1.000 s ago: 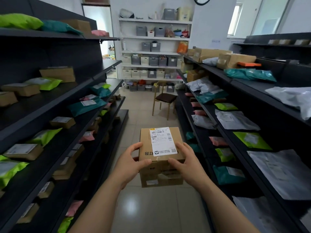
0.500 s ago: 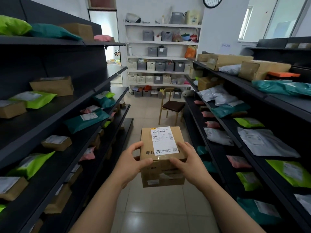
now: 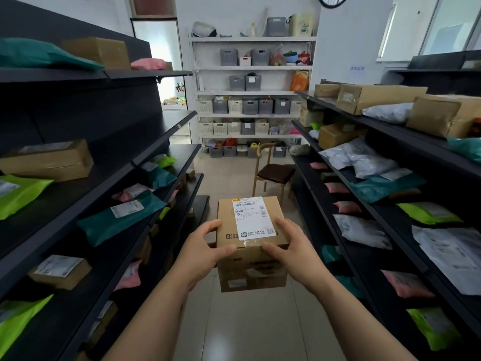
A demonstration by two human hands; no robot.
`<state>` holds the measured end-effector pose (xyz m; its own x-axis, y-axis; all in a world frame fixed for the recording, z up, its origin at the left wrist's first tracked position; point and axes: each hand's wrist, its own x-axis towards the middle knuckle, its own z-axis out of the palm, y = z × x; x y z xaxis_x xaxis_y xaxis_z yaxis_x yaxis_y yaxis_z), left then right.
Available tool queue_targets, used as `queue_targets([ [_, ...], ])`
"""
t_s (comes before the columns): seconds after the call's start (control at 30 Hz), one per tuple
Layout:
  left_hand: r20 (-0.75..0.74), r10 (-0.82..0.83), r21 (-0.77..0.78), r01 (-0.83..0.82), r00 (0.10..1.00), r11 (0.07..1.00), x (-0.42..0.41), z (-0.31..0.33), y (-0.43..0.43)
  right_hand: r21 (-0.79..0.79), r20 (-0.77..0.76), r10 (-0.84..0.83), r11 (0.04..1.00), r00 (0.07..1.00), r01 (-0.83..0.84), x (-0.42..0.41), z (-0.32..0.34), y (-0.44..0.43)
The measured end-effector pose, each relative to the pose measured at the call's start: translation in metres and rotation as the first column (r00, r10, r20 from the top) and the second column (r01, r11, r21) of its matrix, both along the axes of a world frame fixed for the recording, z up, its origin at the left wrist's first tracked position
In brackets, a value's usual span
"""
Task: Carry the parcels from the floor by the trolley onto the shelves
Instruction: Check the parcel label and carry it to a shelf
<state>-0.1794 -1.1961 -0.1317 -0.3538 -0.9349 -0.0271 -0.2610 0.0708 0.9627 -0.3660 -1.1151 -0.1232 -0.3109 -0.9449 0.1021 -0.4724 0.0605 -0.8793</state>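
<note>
1. While the aisle runs straight ahead between two rows of dark shelving, a cardboard parcel (image 3: pixel 251 243) sits right in the middle of the view, held up in the air over the tiled floor (image 3: pixel 242 329).
2. Left hand (image 3: pixel 201 252) is clamped on the parcel's left side, thumb over the top front edge, fingers wrapped round the side.
3. Right hand (image 3: pixel 292 250) does the same on the right side, thumb on the top near the front corner. So both hands are closed on the box, one per side.
4. White shipping label (image 3: pixel 252 217) is stuck on the parcel's top face, barcode at the far end. Text is too small to read properly.
5. Left shelves (image 3: pixel 109 178) hold a teal mailer (image 3: pixel 117 217), green bags and a few brown boxes. Right shelves (image 3: pixel 364 204) have grey, pink, teal and green bags plus bigger cartons up top.
6. Down the end there's a wooden chair (image 3: pixel 273 173) in front of a white rack (image 3: pixel 252 92) full of grey and cream baskets.
</note>
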Motion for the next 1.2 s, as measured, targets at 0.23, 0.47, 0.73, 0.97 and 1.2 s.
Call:
queue_targets([
  [0.23, -0.032, 0.082, -0.01, -0.083, 0.996, 0.997, -0.047, -0.005, -0.101, -0.018, -0.018, 0.061, 0.998, 0.998, -0.061, -0.052, 0.0, -0.11],
  [0.47, -0.084, 0.189, -0.029, -0.192, 0.978, 0.981, -0.108, 0.008, -0.195, -0.031, -0.034, 0.167, 0.985, 0.985, -0.168, -0.117, 0.016, -0.229],
  [0.73, -0.099, 0.307, -0.025, -0.31, 0.947, 0.95, -0.146, -0.002, -0.291, -0.014, -0.046, 0.269, 0.963, 0.962, -0.27, -0.16, 0.014, -0.341],
  [0.97, -0.117, 0.329, -0.003, -0.332, 0.937, 0.943, -0.16, -0.006, -0.367, -0.012, -0.038, 0.283, 0.959, 0.958, -0.284, -0.174, 0.011, -0.42],
  [1.2, -0.137, 0.347, -0.004, -0.351, 0.928, 0.937, -0.158, -0.003, -0.477, -0.028, -0.05, 0.312, 0.949, 0.949, -0.314, -0.174, 0.014, -0.538],
])
